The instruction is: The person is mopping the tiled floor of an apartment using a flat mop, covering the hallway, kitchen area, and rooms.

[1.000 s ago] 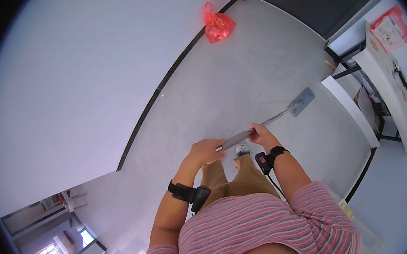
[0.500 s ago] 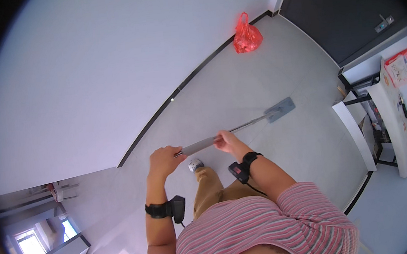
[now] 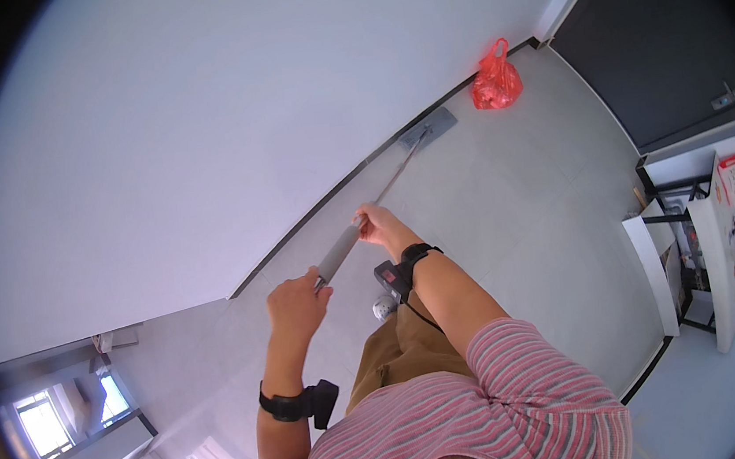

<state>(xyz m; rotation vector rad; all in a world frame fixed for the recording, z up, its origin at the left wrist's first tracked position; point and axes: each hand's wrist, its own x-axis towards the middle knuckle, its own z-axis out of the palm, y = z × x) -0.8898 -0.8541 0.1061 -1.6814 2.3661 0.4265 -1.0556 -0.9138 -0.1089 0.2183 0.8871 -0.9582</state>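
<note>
Both hands grip a flat mop with a grey sleeve on its long metal pole. My left hand is closed round the top end of the handle. Lower down, where the sleeve meets the thin pole, my right hand is wrapped round it. The pole slants away to the mop's rectangular grey head, which lies flat on the floor against or very near the dark baseboard of the left wall. Part of the handle's upper end is hidden by my left fingers.
A knotted red plastic bag stands by the wall just right of the mop head. Beyond it is a dark door. At the right stands a white table with shelves and dark legs. My shoe is below the handle.
The mop head has swung leftward and away across the floor to the wall's baseboard. My right hand has moved up and left with the pole, which now points more steeply away.
</note>
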